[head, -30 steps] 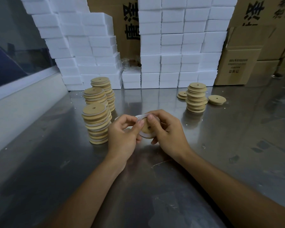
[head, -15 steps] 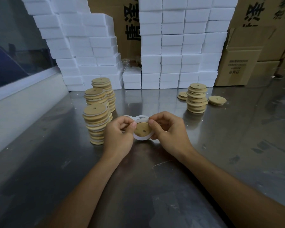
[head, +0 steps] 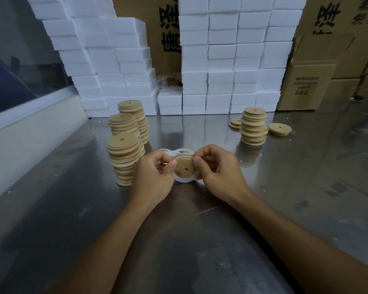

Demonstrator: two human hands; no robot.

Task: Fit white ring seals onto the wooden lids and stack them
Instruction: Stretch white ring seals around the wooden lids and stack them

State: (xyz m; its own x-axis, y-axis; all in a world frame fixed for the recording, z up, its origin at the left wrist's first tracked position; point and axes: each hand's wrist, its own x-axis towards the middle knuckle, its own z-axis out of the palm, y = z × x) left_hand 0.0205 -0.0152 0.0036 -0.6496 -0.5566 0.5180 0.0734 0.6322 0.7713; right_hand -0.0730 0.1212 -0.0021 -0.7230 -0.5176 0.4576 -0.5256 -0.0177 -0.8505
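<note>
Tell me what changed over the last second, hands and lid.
The wooden lid turned from nearly edge-on to face the camera, and the white ring seal now shows around its lower edge. Left hand and right hand kept their pinching grip on it. The lid stacks and loose rings stayed put.

Large black Chinese characters are printed on the tall cardboard carton (head: 160, 28) seen through the gap in the stacked white foam blocks (head: 221, 60); the foam cuts them off, and one looks like 唐. Right of the foam, another carton (head: 327, 15) carries more large black characters, only partly in view. Below it, a smaller carton (head: 306, 85) bears lines of small black print, too blurred to read.
</note>
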